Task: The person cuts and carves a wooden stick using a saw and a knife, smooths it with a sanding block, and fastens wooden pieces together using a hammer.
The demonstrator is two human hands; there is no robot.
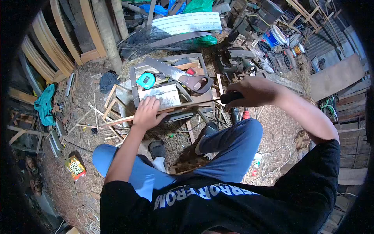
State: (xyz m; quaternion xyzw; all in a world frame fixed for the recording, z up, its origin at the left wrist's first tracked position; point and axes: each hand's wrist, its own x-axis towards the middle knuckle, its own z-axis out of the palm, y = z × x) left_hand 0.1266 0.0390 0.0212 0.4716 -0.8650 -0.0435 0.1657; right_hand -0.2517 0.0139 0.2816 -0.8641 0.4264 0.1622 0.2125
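My left hand (146, 113) is closed over a thin wooden strip (120, 121), its fingers bent across the wood near a pale, dark-marked block (167, 96). In my right hand (249, 93) is the black handle of a black-handled tool (230, 97). Its narrow metal shaft points left along the strip; whether it touches the wood I cannot tell. Beyond my hands, a handsaw (165, 70) lies across a wooden frame-like bench (134, 72), its grip toward the right. A turquoise tape measure (145, 80) rests left of the saw.
Curved wooden pieces (46, 45) lean at the upper left. A bench vise (243, 64) stands right of the bench, with a paint bucket (274, 36) behind it. Wood scraps and shavings cover the ground. A snack packet (75, 167) lies at the lower left.
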